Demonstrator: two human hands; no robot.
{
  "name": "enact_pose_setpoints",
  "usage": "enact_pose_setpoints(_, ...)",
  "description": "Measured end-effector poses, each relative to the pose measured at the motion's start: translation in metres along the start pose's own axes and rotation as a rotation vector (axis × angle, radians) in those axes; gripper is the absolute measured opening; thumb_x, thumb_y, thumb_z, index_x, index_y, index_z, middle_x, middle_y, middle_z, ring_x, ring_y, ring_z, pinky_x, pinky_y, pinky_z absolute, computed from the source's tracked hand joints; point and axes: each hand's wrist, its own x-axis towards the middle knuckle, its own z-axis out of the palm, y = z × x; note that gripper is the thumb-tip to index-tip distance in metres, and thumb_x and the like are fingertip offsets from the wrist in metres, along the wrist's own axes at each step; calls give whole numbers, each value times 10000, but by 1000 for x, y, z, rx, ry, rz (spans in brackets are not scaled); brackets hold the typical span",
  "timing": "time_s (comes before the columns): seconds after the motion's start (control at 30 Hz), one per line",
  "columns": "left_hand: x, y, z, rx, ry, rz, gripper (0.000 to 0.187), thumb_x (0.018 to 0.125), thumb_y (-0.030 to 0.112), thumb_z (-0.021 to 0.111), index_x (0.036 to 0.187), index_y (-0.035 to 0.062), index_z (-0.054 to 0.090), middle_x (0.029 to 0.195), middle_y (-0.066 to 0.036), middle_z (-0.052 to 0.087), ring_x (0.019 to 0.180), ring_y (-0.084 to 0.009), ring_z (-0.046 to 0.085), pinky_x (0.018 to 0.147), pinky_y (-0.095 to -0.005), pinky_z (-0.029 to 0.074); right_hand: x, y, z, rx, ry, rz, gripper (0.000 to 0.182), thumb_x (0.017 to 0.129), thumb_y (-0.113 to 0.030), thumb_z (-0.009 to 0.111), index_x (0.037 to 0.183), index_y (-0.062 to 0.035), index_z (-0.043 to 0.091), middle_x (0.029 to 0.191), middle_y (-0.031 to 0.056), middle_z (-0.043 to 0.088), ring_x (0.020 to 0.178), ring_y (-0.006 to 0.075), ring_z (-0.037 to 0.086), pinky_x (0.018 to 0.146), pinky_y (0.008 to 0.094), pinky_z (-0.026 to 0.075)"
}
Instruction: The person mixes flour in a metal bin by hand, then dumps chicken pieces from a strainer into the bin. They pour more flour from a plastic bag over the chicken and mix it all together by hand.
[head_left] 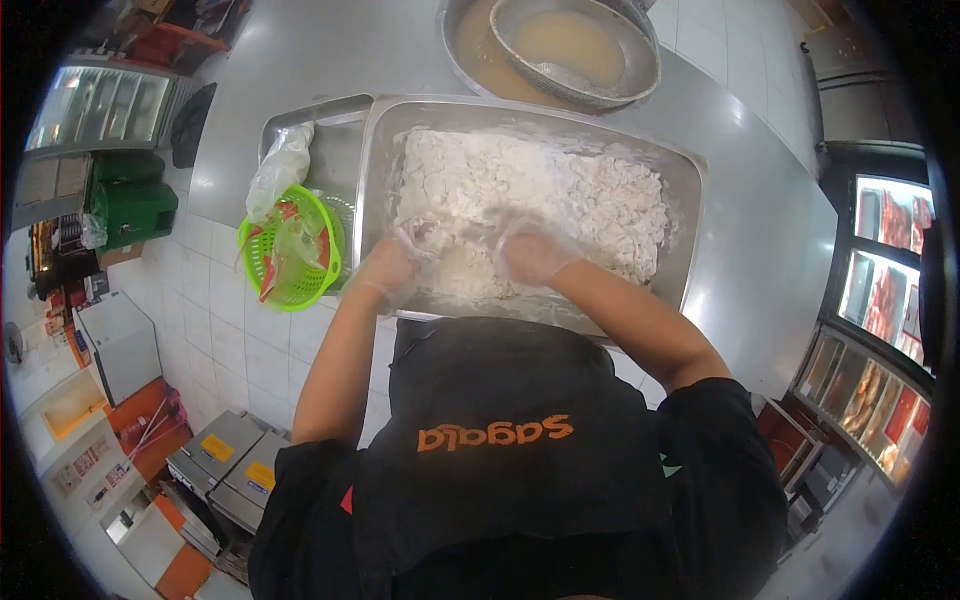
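Note:
A large metal tray (690, 215) holds flour-coated pieces (615, 205) heaped with loose white flour (470, 270). Both hands wear clear plastic gloves and reach into it. Near the tray's left front side, my left hand (398, 262) has its fingers down among the floured pieces; what they grip, if anything, is hidden. To the right of it, my right hand (530, 252) is in the flour near the middle, its fingertips blurred by motion and covered. The coated pieces are too caked to tell their kind.
Left of the tray stand a smaller metal pan (345, 140), a clear plastic bag (285, 165) and a bright green basket (330, 270) with red-and-clear wrapping inside. Behind it, a metal strainer (640, 75) sits in a basin (465, 50) of cloudy liquid. All rest on a steel table (765, 220).

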Motion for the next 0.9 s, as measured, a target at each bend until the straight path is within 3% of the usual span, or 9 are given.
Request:
enact_pose_setpoints(0.13, -14, -1, -7, -909, -231, -140, 660, 867, 3, 571, 1495, 56, 374, 1405, -116, 512, 1186, -203, 559, 1015, -315, 434, 10, -12, 5, 133, -130, 128, 352, 897, -171, 554, 1221, -54, 625, 1149, 236, 631, 1029, 401, 624, 882, 443, 526)
enact_pose_setpoints(0.2, -19, 0, -10, -773, -164, -95, 669, 874, 30, 598, 1501, 52, 365, 1435, -115, 485, 1216, -233, 550, 1040, -331, 417, 20, 7, 33, 192, -98, 65, 338, 893, -179, 567, 1196, -43, 628, 1129, 237, 636, 1025, 392, 628, 877, 437, 527)
enact_pose_setpoints(0.3, -15, -3, -10, -369, -8, -8, 699, 864, 101, 644, 1501, 38, 362, 1426, -141, 499, 1250, -252, 534, 1051, -347, 411, 14, 10, 16, -155, -37, -41, 288, 852, -203, 619, 1071, -23, 665, 1085, 235, 651, 981, 370, 645, 861, 441, 526)
enact_pose_setpoints(0.4, -14, 1, -5, -30, 31, -37, 724, 840, 186, 687, 1479, 20, 389, 1394, -191, 530, 1261, -266, 532, 1053, -350, 411, 9, 34, 21, 129, 175, 15, 290, 880, -238, 621, 1111, -69, 672, 1050, 213, 676, 1015, 325, 659, 855, 406, 532)
enact_pose_setpoints(0.5, -11, 11, 16, 99, 33, -33, 711, 820, 219, 709, 1440, 4, 433, 1340, -242, 560, 1242, -290, 550, 1049, -358, 418, -2, 27, -29, 905, -8, 477, 359, 771, -257, 715, 1091, -96, 702, 992, 187, 704, 914, 327, 671, 831, 401, 530)
enact_pose_setpoints(0.6, 10, -5, 43, 399, 48, 83, 698, 804, 236, 721, 1404, -8, 460, 1306, -266, 569, 1196, -339, 574, 1034, -394, 434, -9, 66, -12, 376, 110, 232, 398, 751, -288, 726, 1108, -116, 705, 966, 174, 716, 823, 321, 655, 809, 384, 534)
enact_pose_setpoints(0.73, 44, -9, 61, 820, 31, -10, 588, 824, 260, 687, 1321, -10, 526, 1184, -281, 621, 1095, -392, 613, 973, -453, 469, -38, 79, -63, 571, -55, 374, 402, 722, -209, 750, 1100, -79, 707, 1015, 108, 708, 886, 244, 650, 858, 388, 510)
enact_pose_setpoints(0.83, 40, 3, 43, 775, -118, 97, 420, 869, 237, 608, 1212, -4, 594, 1069, -277, 661, 1022, -405, 643, 920, -467, 494, -64, 98, -126, 282, -114, 233, 389, 756, -182, 730, 1130, -78, 696, 1166, 122, 679, 943, 258, 658, 897, 389, 512)
enact_pose_setpoints(0.9, 40, -15, 44, 739, 2, 163, 353, 882, 222, 580, 1153, -1, 617, 1003, -268, 673, 983, -406, 654, 893, -467, 504, -81, 108, -158, 26, -22, 258, 411, 789, -180, 729, 1186, -88, 680, 1265, 126, 646, 986, 268, 657, 936, 390, 510)
